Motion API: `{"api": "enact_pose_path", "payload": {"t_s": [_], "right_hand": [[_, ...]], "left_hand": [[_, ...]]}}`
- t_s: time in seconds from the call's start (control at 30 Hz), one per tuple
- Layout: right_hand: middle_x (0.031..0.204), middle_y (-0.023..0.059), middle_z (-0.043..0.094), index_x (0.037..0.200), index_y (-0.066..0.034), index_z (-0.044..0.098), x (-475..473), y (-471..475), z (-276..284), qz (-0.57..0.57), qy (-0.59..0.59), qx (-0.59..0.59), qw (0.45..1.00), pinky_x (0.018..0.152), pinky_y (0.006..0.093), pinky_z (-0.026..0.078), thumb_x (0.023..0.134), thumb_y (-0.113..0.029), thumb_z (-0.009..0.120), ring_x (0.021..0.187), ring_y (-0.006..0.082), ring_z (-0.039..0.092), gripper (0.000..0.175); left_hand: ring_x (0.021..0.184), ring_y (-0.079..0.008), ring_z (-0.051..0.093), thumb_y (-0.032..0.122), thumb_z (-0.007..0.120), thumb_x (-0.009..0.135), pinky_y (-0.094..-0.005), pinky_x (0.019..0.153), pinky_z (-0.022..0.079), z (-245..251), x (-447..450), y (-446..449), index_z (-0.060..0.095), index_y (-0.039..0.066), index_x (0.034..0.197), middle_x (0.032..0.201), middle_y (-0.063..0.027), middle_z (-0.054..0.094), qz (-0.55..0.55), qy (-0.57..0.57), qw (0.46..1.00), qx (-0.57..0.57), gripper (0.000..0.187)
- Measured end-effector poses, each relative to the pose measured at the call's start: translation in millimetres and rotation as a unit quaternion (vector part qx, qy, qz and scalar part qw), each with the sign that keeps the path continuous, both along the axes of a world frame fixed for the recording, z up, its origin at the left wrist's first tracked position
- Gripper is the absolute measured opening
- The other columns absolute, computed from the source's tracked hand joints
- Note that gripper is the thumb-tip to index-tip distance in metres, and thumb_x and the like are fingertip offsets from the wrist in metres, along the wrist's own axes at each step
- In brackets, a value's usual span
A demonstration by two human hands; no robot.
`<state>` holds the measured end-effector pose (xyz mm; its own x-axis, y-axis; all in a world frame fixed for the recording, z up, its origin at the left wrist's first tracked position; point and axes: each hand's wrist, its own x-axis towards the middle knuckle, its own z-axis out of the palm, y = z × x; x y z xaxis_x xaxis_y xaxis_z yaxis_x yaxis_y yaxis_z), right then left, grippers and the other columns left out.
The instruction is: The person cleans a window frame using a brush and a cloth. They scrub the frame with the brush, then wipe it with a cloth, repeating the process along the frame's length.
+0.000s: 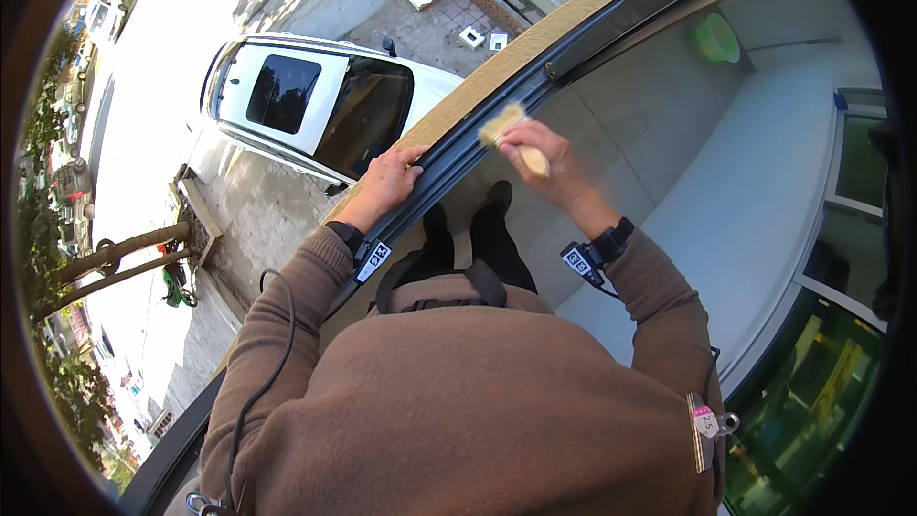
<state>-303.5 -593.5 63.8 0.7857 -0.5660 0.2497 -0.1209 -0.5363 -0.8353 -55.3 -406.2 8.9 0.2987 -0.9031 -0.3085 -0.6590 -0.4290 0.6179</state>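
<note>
In my right hand is a flat paintbrush with pale bristles and a light wooden handle. Its bristles are over the dark metal window track; whether they touch it I cannot tell. My left hand rests on the outer side of the frame, fingers spread near the tan ledge, holding nothing. The track has several parallel grooves and runs diagonally from lower left to upper right. Both wrists carry black straps with small tagged devices.
Beyond the ledge is a drop to a paved yard with a parked white car and a tree trunk. On my side, a green basin stands in the far corner. A glazed window is at right.
</note>
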Motion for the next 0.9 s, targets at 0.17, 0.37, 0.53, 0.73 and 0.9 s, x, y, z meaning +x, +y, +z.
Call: {"api": "enact_pose_path", "payload": {"t_s": [0.17, 0.37, 0.53, 0.73, 0.9], "right_hand": [[0.102, 0.0109, 0.071, 0.097, -0.0043, 0.07, 11, 25, -3, 0.063, 0.015, 0.079, 0.995, 0.089, 0.0338, 0.056, 0.09, -0.003, 0.075, 0.098, 0.0273, 0.069, 0.009], [0.103, 0.0115, 0.071, 0.097, -0.0035, 0.07, -15, -23, 11, -0.097, 0.048, -0.111, 0.988, 0.088, 0.0346, 0.056, 0.091, -0.004, 0.074, 0.097, 0.0294, 0.07, 0.008], [0.107, 0.0107, 0.071, 0.097, -0.0041, 0.071, -6, 23, 10, 0.203, 0.077, 0.043, 0.975, 0.091, 0.0359, 0.055, 0.09, -0.006, 0.076, 0.102, 0.0292, 0.069, 0.009], [0.101, 0.0112, 0.071, 0.097, -0.0045, 0.07, -17, -30, 12, -0.143, 0.041, -0.078, 0.986, 0.085, 0.0343, 0.056, 0.089, -0.005, 0.074, 0.094, 0.0287, 0.069, 0.008], [0.101, 0.0103, 0.073, 0.096, -0.0047, 0.072, -8, -8, 6, 0.07, 0.036, 0.061, 0.995, 0.089, 0.0349, 0.056, 0.089, -0.004, 0.076, 0.096, 0.0258, 0.07, 0.008]], "left_hand": [[0.1, -0.0367, 0.07, 0.016, 0.071, 0.091, -0.0451, 0.093, 0.055, 0, 0, 0, 0.071, 0.02, 0.131, 0.112, -0.0187, 0.07, -0.002, 0.0, 1.0, 0.01, 0.041], [0.1, -0.036, 0.07, 0.015, 0.07, 0.091, -0.0445, 0.094, 0.055, 2, -1, -3, 0.07, 0.018, 0.133, 0.112, -0.0201, 0.07, -0.006, 0.001, 1.0, 0.014, 0.041], [0.098, -0.0344, 0.071, 0.014, 0.07, 0.092, -0.0426, 0.094, 0.056, 2, -2, -3, 0.07, 0.016, 0.133, 0.112, -0.0204, 0.07, -0.014, 0.01, 1.0, 0.019, 0.042], [0.098, -0.0329, 0.072, 0.014, 0.069, 0.092, -0.0426, 0.093, 0.056, 2, -2, -3, 0.07, 0.017, 0.133, 0.112, -0.0186, 0.07, -0.024, -0.001, 1.0, 0.014, 0.041], [0.098, -0.0332, 0.072, 0.015, 0.069, 0.093, -0.0427, 0.094, 0.056, 5, -3, -4, 0.07, 0.016, 0.133, 0.112, -0.0187, 0.071, -0.019, 0.006, 1.0, 0.008, 0.041]]}}
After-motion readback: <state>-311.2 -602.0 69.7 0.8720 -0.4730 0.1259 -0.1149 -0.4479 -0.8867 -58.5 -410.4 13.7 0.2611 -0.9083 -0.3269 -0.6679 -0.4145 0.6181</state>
